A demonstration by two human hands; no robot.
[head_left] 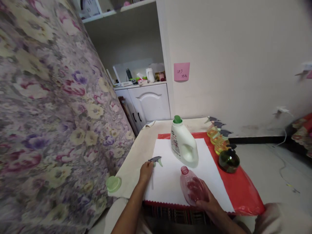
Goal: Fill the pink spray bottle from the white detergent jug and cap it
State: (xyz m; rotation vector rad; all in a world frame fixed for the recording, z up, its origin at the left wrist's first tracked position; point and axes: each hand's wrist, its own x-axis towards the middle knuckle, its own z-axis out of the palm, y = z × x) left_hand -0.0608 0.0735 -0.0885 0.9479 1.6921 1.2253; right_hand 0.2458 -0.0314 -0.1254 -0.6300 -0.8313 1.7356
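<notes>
My left hand [146, 172] is closed around a spray trigger head [156, 159], dark grey and pale green, whose thin tube hangs down over the white sheet [168, 182]. In my right hand [209, 201] is a see-through pink bottle [192, 187], its neck uncapped and tilted up to the left. Fingers wrap its lower right side. Just behind the bottle stands a large pale green detergent jug [184, 143] with a handle and a green spout at its open top. Toward the left table edge lies a light green cap [113, 184].
Along the right side, several spray bottles [221, 145] with yellow liquid stand in a row on red plastic [240, 191]. A dark green pump bottle [229, 161] is nearest. A floral curtain [60, 130] hangs at left; a white cabinet [152, 104] and the wall are behind.
</notes>
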